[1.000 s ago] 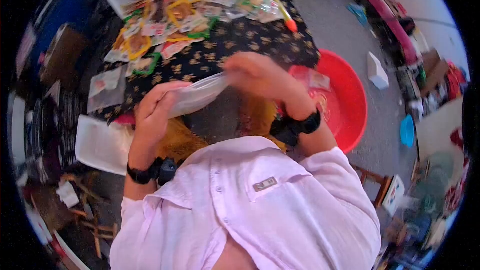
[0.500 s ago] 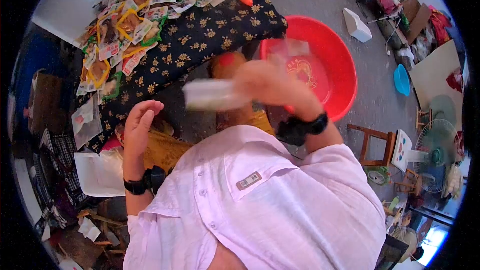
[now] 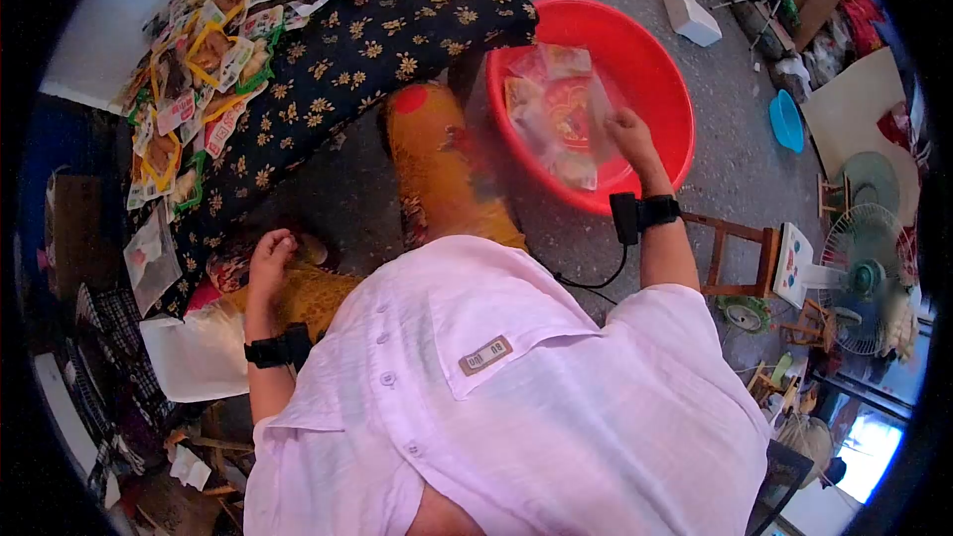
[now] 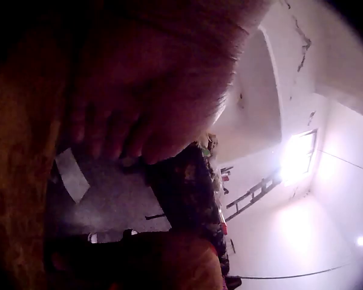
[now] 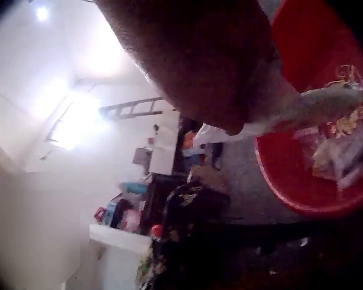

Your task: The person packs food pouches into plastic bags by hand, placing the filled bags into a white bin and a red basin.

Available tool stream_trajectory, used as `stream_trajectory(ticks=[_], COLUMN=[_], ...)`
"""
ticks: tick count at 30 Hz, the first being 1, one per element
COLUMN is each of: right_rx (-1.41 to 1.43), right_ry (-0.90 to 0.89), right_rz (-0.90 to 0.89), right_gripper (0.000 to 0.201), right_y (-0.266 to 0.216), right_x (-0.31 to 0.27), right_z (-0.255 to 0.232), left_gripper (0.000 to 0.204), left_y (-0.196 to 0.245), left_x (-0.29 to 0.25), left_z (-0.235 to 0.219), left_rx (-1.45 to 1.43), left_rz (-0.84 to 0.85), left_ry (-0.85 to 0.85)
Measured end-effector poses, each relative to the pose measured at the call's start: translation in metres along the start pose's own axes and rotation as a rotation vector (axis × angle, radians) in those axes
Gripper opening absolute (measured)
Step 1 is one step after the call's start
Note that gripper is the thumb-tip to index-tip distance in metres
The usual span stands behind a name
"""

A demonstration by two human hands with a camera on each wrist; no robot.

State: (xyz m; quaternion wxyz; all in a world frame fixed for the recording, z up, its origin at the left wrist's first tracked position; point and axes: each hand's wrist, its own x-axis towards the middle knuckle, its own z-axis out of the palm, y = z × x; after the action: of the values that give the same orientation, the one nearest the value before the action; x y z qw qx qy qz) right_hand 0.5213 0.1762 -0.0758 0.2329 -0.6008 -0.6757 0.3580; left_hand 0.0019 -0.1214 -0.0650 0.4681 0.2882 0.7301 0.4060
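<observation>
The right hand (image 3: pixel 631 137) pinches the edge of a clear plastic bag (image 3: pixel 600 119) over the red basin (image 3: pixel 675 89). In the right wrist view the bag (image 5: pixel 314 109) hangs from that hand (image 5: pixel 199 66) above the basin (image 5: pixel 278 187). Several clear packets (image 3: pixel 536 104) lie inside the basin. The left hand (image 3: pixel 270 260) hovers by the left knee, holding nothing, its fingers loosely bent; the left wrist view shows it (image 4: pixel 151 78) dark and close up.
Many colourful snack packets (image 3: pixel 213 50) cover the far left of the flowered cloth (image 3: pixel 328 69). A flat clear bag (image 3: pixel 152 256) lies at its near corner, above a white tub (image 3: pixel 199 352). Right of the basin are a wooden stool (image 3: pixel 740 258) and a fan (image 3: pixel 862 278).
The right hand has moved away from the left hand, rightward over the basin, carrying the clear bag. The left hand has let go of the bag and dropped slightly toward the knee.
</observation>
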Motion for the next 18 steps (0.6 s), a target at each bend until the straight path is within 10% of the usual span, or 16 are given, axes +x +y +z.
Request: stream_trajectory(ticks=[6, 10, 18], right_rx=[-0.012, -0.409, -0.620], right_ry=[0.162, 0.363, -0.006], right_rz=[0.253, 0.106, 0.193], right_gripper=[0.021, 0.021, 0.019], right_y=[0.116, 0.145, 0.177], right_x=[0.006, 0.007, -0.010], right_z=[0.002, -0.016, 0.001], left_gripper=[0.026, 0.026, 0.026], left_y=[-0.006, -0.010, -0.002], left_x=[0.001, 0.001, -0.003], left_z=[-0.006, -0.006, -0.005], left_rx=[0.043, 0.025, 0.071], left_rz=[-0.026, -0.055, -0.086], left_ry=[0.005, 0.026, 0.052])
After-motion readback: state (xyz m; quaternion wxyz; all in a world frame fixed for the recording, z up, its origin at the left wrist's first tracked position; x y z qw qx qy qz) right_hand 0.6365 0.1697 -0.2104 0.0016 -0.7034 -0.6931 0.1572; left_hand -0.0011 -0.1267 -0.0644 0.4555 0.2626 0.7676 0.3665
